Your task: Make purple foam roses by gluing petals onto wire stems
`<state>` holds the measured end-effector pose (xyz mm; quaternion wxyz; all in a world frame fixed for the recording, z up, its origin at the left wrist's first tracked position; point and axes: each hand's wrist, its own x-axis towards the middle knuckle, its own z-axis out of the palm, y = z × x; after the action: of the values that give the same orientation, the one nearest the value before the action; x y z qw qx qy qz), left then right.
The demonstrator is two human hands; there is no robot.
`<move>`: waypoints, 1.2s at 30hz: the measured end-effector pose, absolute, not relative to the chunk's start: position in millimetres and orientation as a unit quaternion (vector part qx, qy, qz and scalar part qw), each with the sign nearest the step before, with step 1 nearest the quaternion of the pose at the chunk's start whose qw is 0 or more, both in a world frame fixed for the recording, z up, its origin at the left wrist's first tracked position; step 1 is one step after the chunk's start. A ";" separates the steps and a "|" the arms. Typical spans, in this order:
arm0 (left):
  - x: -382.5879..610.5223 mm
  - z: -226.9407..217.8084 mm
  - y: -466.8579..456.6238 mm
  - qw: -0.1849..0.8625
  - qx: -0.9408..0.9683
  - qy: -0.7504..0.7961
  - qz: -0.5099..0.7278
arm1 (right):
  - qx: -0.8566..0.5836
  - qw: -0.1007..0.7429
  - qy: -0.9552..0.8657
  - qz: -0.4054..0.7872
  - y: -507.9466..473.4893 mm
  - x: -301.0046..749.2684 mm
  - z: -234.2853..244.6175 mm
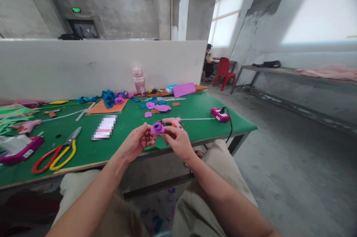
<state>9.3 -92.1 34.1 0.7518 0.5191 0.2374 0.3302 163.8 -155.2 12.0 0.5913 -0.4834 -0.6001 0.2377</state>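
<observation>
Both my hands meet above the near edge of the green table (pixel 195 112). Between them is a small purple felt flower (pixel 157 128), rolled into a curl. My left hand (pixel 138 141) pinches its left side with closed fingers. My right hand (pixel 178 141) grips its right side, fingers curled round it. A pink glue gun (pixel 171 121) lies on the table just behind my right hand. Loose purple and blue felt scraps (pixel 158 106) lie further back.
Red and yellow scissors (pixel 58 153) lie at the left front, by a purple box (pixel 19 149). A pink power strip (pixel 220 114) with a black cable sits near the right edge. Blue felt flowers (pixel 108 98) and a pink bottle (pixel 138 80) stand at the back. A person sits far off by a red chair (pixel 225 73).
</observation>
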 end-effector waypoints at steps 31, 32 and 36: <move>27.0 16.7 -104.1 0.583 0.680 0.290 0.337 | -0.386 0.736 -0.406 0.380 -139.0 144.0 4.6; 29.2 15.2 -105.3 0.565 0.688 0.299 0.344 | -0.379 0.741 -0.395 0.390 -139.0 141.3 4.8; 30.5 16.0 -106.7 0.536 0.692 0.296 0.383 | -0.372 0.741 -0.372 0.416 -140.1 133.8 6.7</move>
<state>30.5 -106.7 16.0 0.5355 0.6921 0.2956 0.3831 133.8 -140.1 6.7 0.7412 -0.3723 -0.3725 0.4162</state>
